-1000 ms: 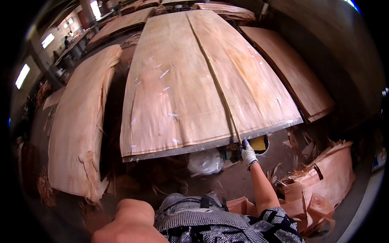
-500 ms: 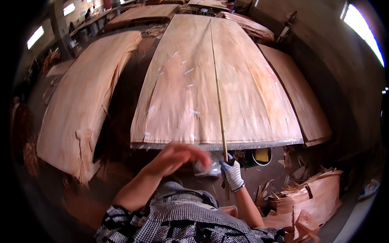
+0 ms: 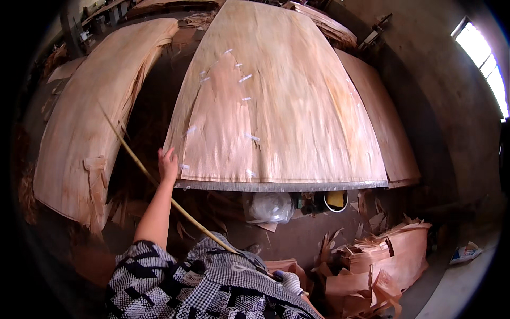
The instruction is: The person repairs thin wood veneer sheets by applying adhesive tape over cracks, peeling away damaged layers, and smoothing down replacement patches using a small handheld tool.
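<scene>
A bamboo stick (image 3: pixel 191 219) slants from the lower middle up to the left, crossing under my left forearm. My gloved right hand (image 3: pixel 290 282) is closed round its near end, low in front of my body and partly hidden by my clothing. My bare left hand (image 3: pixel 169 165) is beside the near left corner of a wide wood veneer sheet (image 3: pixel 308 117), fingers apart; whether they touch the edge I cannot tell. A pinker veneer patch (image 3: pixel 220 138) lies on the sheet's left part, fixed around its rim by several short white tape strips (image 3: pixel 245 78).
Another veneer stack (image 3: pixel 90 122) stands on the left, a further one (image 3: pixel 380 111) on the right. Beneath the near edge are a clear plastic bag (image 3: pixel 270 206) and a bucket (image 3: pixel 336 201) with something yellow. Torn veneer scraps (image 3: pixel 380 260) are heaped at lower right.
The bamboo stick has come off the veneer sheet and swung left. My right hand has drawn back toward my body with it, while my left hand has moved left to the sheet's corner.
</scene>
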`<state>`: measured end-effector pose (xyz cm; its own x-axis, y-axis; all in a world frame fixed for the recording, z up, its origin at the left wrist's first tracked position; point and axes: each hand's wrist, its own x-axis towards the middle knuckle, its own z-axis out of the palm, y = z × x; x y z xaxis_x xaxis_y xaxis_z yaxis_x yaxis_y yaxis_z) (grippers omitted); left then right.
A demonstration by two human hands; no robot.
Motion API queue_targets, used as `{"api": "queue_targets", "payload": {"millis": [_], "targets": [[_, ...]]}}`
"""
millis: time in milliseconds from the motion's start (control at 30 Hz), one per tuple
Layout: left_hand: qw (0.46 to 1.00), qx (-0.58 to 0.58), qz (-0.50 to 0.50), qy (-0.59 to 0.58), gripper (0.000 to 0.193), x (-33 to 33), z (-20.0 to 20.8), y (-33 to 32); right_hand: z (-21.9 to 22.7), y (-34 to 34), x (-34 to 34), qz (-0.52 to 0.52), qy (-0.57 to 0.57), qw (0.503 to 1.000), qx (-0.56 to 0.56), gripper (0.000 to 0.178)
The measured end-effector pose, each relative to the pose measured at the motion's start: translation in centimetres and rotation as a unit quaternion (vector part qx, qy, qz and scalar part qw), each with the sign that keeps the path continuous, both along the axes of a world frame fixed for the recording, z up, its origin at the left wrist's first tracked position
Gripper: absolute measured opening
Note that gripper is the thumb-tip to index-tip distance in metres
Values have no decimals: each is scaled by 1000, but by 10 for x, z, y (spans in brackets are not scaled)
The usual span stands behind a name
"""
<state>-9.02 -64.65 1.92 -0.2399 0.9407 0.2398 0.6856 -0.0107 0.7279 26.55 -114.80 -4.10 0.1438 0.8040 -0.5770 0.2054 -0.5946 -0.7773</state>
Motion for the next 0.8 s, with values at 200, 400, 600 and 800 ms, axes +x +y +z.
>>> {"api": "queue_targets", "payload": {"millis": [200,400,600,800], "targets": [[974,-193,-116,4,39,-3,-35,-7,7,-5,-2,19,-57,998,-10,27],[977,-107,-181,21,31,102,25,2,54,27,-39,-162,-17,987,5,26],[960,-49,-240,-137,32,163,89,11,104,57,-54,-183,-49,980,-59,21],[796,68,-353,-486,23,186,197,7,132,72,-73,-466,206,852,-123,23]]}}
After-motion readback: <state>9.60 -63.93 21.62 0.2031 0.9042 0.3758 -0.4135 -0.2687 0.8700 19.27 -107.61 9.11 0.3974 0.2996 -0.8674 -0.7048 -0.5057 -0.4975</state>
